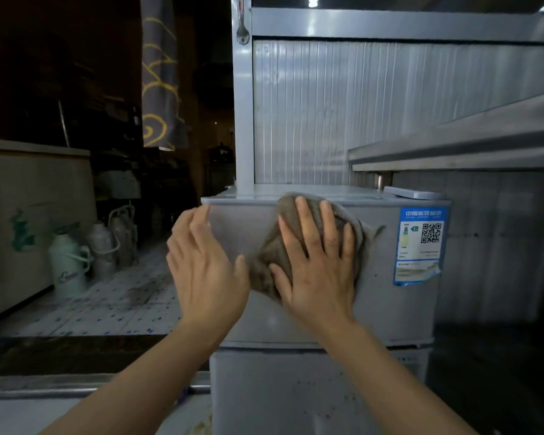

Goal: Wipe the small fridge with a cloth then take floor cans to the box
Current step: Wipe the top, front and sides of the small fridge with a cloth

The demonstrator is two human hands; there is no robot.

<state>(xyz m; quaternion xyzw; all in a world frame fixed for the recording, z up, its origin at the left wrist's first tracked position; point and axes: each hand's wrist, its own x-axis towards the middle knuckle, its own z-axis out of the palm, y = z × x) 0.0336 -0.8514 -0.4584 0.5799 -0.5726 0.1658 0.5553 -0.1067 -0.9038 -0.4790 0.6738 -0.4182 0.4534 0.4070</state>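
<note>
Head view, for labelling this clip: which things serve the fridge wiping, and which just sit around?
In use:
small fridge
cloth, pressed flat by the right hand
left hand, at the fridge's left edge

Lying about:
flasks on the floor
blue label
steel shelf

Cloth (270, 262) partly under right hand (319, 265)

The fridge (387, 296) is silver-grey, the cloth (274, 246) grey-brown, the sticker (420, 246) blue and white, the hanging curtain (161, 73) grey with yellow swirls.
</note>
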